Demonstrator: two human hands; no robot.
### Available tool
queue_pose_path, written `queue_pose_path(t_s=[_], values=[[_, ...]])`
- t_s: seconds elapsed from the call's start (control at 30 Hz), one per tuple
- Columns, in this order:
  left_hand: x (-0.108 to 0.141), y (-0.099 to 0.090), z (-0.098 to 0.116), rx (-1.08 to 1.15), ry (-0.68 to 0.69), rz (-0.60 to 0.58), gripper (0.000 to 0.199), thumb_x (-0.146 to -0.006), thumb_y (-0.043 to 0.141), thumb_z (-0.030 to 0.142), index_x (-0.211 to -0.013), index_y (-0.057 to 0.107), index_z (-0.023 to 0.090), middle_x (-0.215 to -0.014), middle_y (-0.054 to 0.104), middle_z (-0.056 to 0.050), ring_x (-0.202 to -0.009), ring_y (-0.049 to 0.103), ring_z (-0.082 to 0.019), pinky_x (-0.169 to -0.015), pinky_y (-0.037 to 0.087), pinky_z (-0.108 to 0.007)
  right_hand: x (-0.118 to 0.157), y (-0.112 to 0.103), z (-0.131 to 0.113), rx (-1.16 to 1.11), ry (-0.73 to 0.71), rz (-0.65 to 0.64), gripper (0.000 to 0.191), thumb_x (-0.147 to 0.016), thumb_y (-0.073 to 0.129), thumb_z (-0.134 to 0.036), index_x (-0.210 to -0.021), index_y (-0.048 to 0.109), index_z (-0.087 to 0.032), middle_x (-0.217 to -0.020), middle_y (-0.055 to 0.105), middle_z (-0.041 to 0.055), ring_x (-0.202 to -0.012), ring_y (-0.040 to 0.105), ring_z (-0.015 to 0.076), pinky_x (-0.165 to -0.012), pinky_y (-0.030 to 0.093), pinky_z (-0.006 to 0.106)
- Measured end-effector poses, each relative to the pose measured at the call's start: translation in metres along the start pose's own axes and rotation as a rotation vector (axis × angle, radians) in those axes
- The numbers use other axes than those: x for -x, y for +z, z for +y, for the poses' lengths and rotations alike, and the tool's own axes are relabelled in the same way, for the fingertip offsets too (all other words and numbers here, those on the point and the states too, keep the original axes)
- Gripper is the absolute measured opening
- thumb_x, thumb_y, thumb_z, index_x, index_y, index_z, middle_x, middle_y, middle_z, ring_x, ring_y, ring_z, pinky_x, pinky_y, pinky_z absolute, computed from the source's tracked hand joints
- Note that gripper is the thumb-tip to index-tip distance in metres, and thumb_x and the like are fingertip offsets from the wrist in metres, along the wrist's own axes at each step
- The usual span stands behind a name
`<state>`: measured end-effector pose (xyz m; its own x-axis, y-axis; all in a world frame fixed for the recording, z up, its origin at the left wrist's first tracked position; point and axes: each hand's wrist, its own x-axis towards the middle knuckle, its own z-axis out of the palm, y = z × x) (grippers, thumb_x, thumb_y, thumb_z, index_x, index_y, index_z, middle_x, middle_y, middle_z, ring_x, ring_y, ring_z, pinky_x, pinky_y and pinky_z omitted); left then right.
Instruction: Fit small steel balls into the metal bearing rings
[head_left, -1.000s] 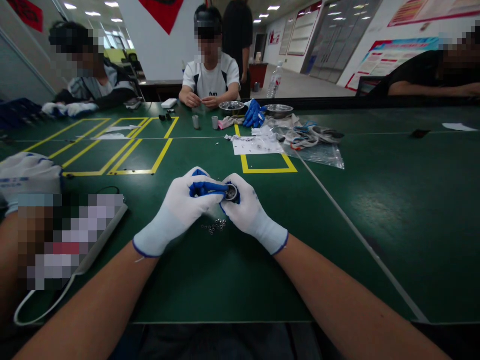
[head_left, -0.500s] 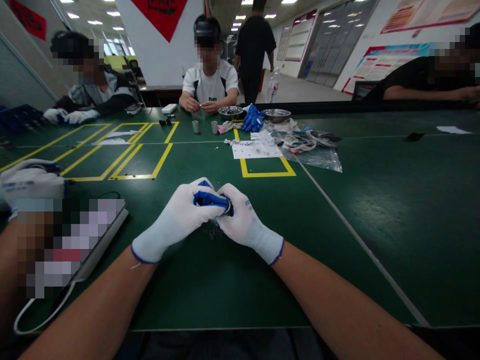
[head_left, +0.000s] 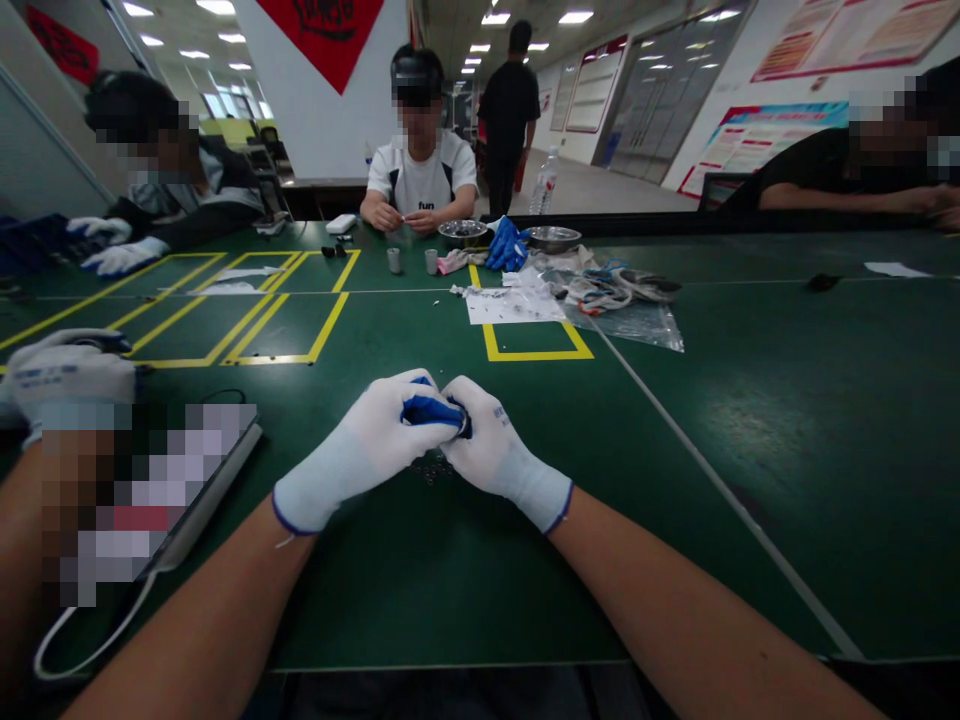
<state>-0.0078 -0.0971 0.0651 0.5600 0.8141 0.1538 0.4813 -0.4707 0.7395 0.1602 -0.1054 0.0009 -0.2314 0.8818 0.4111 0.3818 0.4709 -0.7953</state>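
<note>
My left hand (head_left: 382, 425) and my right hand (head_left: 491, 440), both in white gloves with blue palms, meet above the green table (head_left: 405, 590). The fingers of both are closed around a small dark item (head_left: 465, 424) between the fingertips, mostly hidden by the gloves. Several tiny dark pieces (head_left: 431, 468) lie on the table just below and behind my hands.
At the left are a co-worker's gloved hand (head_left: 71, 375) and a flat device with a white cable (head_left: 45, 640). Farther back lie papers (head_left: 514, 303), a plastic bag (head_left: 652, 325), blue gloves (head_left: 508, 245), metal bowls (head_left: 553, 238) and small cups (head_left: 394, 261). People sit around the table.
Both hands appear slightly lower and farther right, still together, as the whole view has shifted a little. The standing person in the background is farther away.
</note>
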Motion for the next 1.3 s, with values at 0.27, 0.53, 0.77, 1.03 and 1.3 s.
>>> queue_pose_path(t_s=[0.27,0.53,0.77,1.03,1.3], values=[[0.000,0.002,-0.001,-0.109,0.019,0.026,0.011,-0.085,0.069,0.023,-0.078,0.077,0.021,-0.088,0.070,-0.003,-0.083,0.068,-0.020,-0.077,0.055,-0.034,0.000,0.003,0.002,0.013,-0.021,-0.019,0.022,-0.079,0.061,-0.011,-0.076,0.043,-0.024,-0.082,0.052,-0.0002,-0.076,0.053,0.0186,-0.068,0.042,0.032],[-0.001,0.011,-0.001,-0.105,-0.070,0.172,0.009,-0.083,0.073,0.030,-0.081,0.074,0.021,-0.094,0.068,-0.002,-0.087,0.067,-0.022,-0.082,0.056,-0.039,-0.003,0.002,0.005,0.032,0.002,0.033,0.017,-0.081,0.062,-0.014,-0.079,0.048,-0.023,-0.083,0.053,-0.0007,-0.078,0.054,0.0183,-0.070,0.042,0.031],[-0.003,0.015,-0.011,0.026,-0.080,0.294,0.013,-0.083,0.068,0.032,-0.089,0.071,0.021,-0.092,0.071,-0.003,-0.087,0.068,-0.023,-0.082,0.056,-0.039,-0.007,0.002,0.009,0.022,-0.013,0.084,0.016,-0.078,0.061,-0.015,-0.079,0.048,-0.024,-0.083,0.054,-0.0010,-0.075,0.054,0.0176,-0.068,0.043,0.030],[-0.022,0.007,-0.074,-0.382,-0.403,0.723,0.036,-0.095,0.053,0.042,-0.114,0.073,0.019,-0.125,0.071,-0.016,-0.125,0.066,-0.033,-0.113,0.049,-0.050,-0.003,0.005,0.015,0.042,-0.066,0.166,0.012,-0.077,0.057,-0.015,-0.080,0.050,-0.024,-0.083,0.058,0.0016,-0.079,0.060,0.0200,-0.072,0.047,0.032],[-0.051,-0.014,-0.110,-0.704,-0.877,0.586,0.076,-0.094,0.051,0.055,-0.155,0.053,0.009,-0.172,0.032,-0.027,-0.161,0.024,-0.049,-0.127,0.020,-0.072,-0.001,0.006,0.019,0.070,-0.082,0.151,0.012,-0.079,0.057,-0.015,-0.081,0.051,-0.024,-0.083,0.060,0.0027,-0.078,0.063,0.0208,-0.070,0.050,0.032]])
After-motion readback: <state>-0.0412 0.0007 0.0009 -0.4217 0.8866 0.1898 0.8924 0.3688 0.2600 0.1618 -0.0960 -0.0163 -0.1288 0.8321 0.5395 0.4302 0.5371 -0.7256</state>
